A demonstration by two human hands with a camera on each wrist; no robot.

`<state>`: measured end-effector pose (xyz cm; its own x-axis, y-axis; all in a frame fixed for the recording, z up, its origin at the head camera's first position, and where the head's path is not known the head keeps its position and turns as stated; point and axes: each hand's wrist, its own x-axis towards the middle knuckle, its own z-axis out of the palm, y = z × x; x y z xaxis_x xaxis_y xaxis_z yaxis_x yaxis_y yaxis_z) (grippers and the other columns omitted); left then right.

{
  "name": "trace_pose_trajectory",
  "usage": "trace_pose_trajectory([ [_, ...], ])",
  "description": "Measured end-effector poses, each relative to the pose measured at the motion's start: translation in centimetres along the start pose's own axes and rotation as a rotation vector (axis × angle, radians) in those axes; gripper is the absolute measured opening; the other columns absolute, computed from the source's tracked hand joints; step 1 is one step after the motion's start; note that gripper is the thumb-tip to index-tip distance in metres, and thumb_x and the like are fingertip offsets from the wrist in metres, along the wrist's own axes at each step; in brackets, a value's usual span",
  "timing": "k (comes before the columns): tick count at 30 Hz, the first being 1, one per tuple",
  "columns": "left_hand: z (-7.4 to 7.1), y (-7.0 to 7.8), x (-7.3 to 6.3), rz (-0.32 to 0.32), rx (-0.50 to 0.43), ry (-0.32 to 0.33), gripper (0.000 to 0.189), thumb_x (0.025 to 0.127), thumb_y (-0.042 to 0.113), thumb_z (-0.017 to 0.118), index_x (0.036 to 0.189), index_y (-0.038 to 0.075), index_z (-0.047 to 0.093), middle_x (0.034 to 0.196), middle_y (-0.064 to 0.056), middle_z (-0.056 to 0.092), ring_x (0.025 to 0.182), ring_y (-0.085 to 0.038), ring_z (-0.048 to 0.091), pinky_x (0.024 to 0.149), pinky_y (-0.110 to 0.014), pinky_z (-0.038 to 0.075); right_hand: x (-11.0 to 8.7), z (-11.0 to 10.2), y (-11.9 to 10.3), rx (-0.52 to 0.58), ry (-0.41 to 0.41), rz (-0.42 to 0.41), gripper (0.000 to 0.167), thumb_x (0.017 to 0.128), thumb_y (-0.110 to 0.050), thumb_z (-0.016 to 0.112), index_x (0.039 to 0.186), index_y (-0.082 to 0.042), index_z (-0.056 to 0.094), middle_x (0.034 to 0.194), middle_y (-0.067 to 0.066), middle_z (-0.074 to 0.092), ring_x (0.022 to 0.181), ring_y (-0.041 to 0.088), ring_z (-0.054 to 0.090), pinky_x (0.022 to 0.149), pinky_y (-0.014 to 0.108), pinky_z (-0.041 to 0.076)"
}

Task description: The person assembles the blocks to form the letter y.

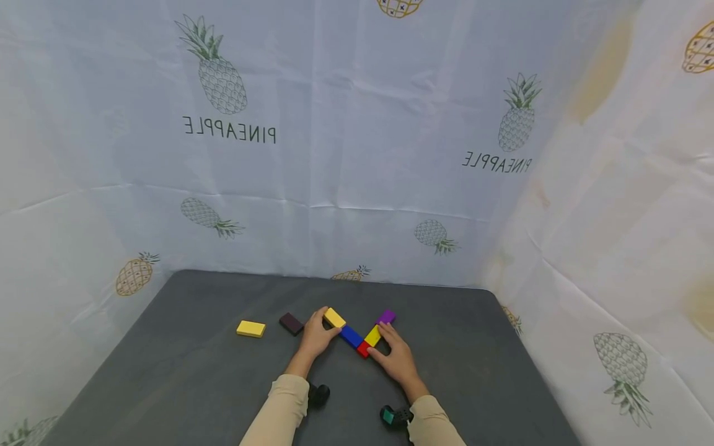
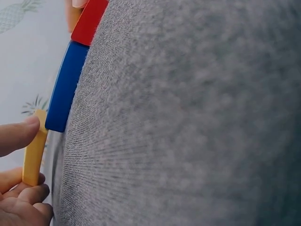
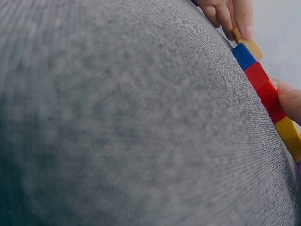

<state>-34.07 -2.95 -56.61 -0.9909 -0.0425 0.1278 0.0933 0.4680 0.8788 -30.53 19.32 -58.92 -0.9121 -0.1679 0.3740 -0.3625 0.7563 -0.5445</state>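
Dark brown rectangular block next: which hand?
Left, probably: the left hand is nearest that dark brown block, though it pinches a yellow rectangular block. The right hand is farther off.

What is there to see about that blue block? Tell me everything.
The blue block is a plain rectangular bar, smooth, slightly glossy, with softly rounded edges; painted wood or plastic, I can't tell. It lies flat and slanted on the gray tabletop. Its nearer end meets the red block; its farther end is against or very near the pale yellow block that the left hand pinches. No hand appears to grip it.
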Motion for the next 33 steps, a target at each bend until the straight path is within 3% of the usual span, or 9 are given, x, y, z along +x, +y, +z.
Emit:
trace_pose_trajectory([
  [8,0.00,-0.07,0.09,0.010,0.042,-0.015,0.059,0.083,0.008,0.071,0.134,-0.006,0.046,0.132,-0.027,0.050,0.123,-0.042,0.048,0.101,-0.054,0.040,0.06,-0.08,0.02,0.054,-0.052,0.063,0.068,0.082,-0.045,0.070,0.136,-0.008,0.053,0.144,0.006,0.047,0.137,0.029,0.038,0.107,0.053,0.035],
  [23,-0.23,-0.19,-0.18,0.074,0.108,-0.039,0.057,0.083,0.007,0.070,0.132,-0.010,0.047,0.134,-0.029,0.047,0.124,-0.044,0.046,0.102,-0.054,0.039,0.04,-0.25,-0.21,0.041,-0.065,0.071,0.068,0.083,-0.047,0.068,0.137,-0.009,0.052,0.145,0.006,0.047,0.137,0.029,0.038,0.107,0.053,0.035],
  [33,-0.96,0.03,-0.29,0.025,0.090,-0.071,0.059,0.086,0.012,0.069,0.135,-0.008,0.044,0.136,-0.029,0.046,0.126,-0.044,0.044,0.103,-0.056,0.038,0.06,-0.13,0.13,0.055,-0.033,0.034,0.067,0.083,-0.045,0.069,0.135,-0.007,0.054,0.142,0.009,0.049,0.135,0.032,0.040,0.105,0.055,0.037],
])
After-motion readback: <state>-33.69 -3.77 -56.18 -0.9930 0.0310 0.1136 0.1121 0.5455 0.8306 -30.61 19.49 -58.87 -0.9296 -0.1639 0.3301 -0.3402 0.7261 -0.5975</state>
